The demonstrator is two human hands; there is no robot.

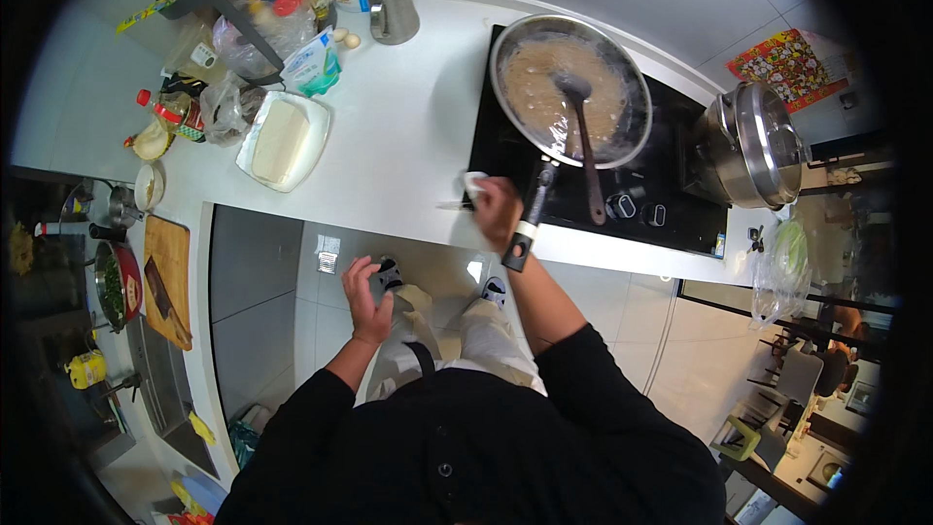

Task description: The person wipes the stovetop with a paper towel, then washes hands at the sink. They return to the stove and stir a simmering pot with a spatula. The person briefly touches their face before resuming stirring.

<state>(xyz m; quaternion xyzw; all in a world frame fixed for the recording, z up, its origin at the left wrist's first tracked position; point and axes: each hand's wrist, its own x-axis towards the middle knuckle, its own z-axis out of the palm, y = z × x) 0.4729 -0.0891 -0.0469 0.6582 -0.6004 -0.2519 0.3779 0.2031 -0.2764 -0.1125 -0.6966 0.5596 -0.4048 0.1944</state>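
My right hand (498,213) grips a small white wad (475,182), perhaps tissue or cloth, at the left front corner of the black cooktop (487,138). Beside that hand, the black handle (536,208) of a frying pan (498,80) juts out past the counter's front edge. Noodle-like strands in cloudy liquid (536,76) fill the pan. A dark ladle or spoon (589,153) rests in it, its handle lying across the rim. My left hand (367,300) hovers over the floor in front of the counter, fingers apart and holding nothing.
Left on the white counter (386,138) lies a white dish (315,149) with a pale block. A metal pot with spout (393,7) stands behind. Steel pots (754,146) sit at right. A cleaver (162,295) lies on a wooden board (175,240) at far left.
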